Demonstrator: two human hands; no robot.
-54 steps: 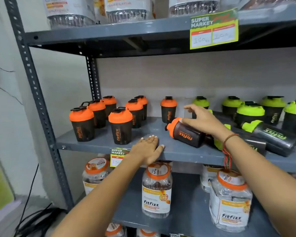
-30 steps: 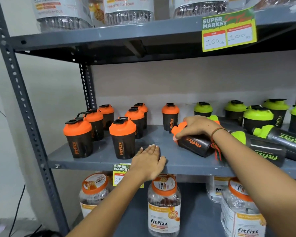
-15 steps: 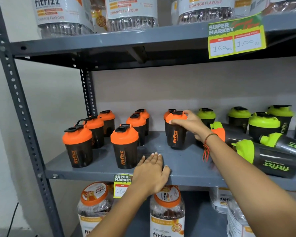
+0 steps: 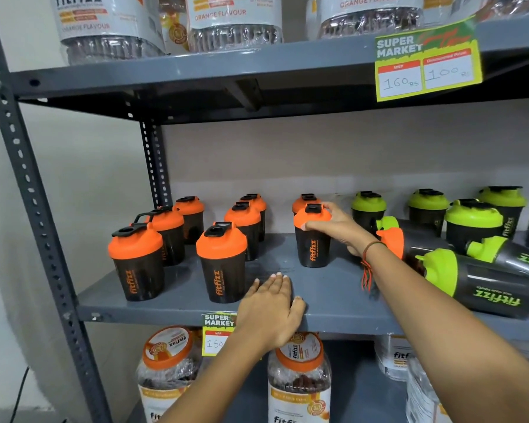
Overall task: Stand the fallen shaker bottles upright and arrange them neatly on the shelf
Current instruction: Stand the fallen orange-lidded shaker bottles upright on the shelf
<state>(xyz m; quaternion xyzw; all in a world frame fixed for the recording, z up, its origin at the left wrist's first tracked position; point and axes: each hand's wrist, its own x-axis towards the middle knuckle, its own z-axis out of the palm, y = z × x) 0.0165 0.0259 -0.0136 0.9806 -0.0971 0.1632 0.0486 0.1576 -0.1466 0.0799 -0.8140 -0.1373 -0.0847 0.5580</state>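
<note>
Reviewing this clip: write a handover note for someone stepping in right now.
Right hand grips the lid of an upright orange shaker on the middle shelf. Left hand lies flat on the shelf's front edge, holding nothing.
Done: seven orange shakers upright.
Left: one orange-lidded shaker and three green-lidded ones, including the nearest, lie on their sides at right; stand and align them.

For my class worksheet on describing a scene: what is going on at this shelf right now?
A person is tidying shaker bottles on a grey shelf. Their right hand grips the lid of an upright orange-lidded shaker, while the left hand rests flat on the shelf's front edge. To the right, several shakers lie on their sides, including a green-lidded one and an orange-lidded one.
</note>
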